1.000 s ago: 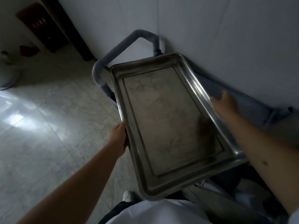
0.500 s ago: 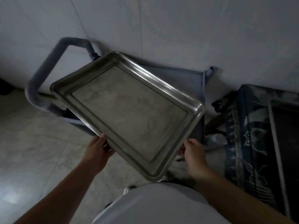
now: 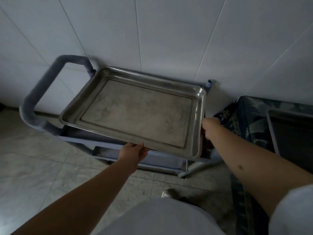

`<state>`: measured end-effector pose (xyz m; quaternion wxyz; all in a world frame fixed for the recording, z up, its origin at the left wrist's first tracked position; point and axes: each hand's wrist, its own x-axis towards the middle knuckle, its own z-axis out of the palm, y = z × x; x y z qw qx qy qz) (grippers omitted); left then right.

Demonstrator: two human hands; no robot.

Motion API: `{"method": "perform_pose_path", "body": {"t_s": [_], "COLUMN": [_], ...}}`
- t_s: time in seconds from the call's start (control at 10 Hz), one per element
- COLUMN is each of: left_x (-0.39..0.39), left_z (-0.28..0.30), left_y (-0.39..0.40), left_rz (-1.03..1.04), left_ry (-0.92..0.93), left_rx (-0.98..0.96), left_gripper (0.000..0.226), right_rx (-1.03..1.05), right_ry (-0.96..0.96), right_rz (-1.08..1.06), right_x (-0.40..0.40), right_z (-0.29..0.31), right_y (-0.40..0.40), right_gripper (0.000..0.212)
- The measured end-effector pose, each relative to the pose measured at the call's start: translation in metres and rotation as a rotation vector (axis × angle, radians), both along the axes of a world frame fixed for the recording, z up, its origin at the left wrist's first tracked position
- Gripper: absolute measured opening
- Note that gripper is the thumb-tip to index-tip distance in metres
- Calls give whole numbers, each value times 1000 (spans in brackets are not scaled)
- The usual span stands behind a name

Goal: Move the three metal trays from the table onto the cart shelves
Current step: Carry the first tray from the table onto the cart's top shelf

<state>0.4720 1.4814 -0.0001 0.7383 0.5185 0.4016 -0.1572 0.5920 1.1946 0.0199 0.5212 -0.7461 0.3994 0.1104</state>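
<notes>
step: setting metal tray point(image 3: 135, 114) onto cart point(image 3: 32, 106) top shelf, frame centre | left hand point(image 3: 133, 152) clamped on near rim, right hand point(image 3: 210, 127) gripping right edge | next: lower level, let go

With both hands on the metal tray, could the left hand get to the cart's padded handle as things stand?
Probably not right away. The left hand grips the near rim of the metal tray, shared with the right hand. The way to the handle looks clear, but letting go leaves the tray one-handed.

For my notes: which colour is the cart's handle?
Blue-grey handle, seen in the head view.
</notes>
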Motion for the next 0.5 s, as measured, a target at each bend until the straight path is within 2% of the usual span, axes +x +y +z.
{"method": "perform_pose_path", "body": {"t_s": [0.1,0.4,0.5], "left_x": [10,26,25], "left_z": [-4,-5,-1], "left_y": [-11,-24,-22], "left_rz": [-12,-106,-163], "left_ry": [57,112,119], "left_rx": [51,122,197], "left_gripper": [21,22,24], "right_rx": [-49,-117,-213], "right_ry": [15,-124,-138], "right_rz": [57,50,115], "right_x": [23,50,50], "right_z": [-17,-40,-42], "right_y": [-13,-26,-28], "right_gripper": [17,22,26]}}
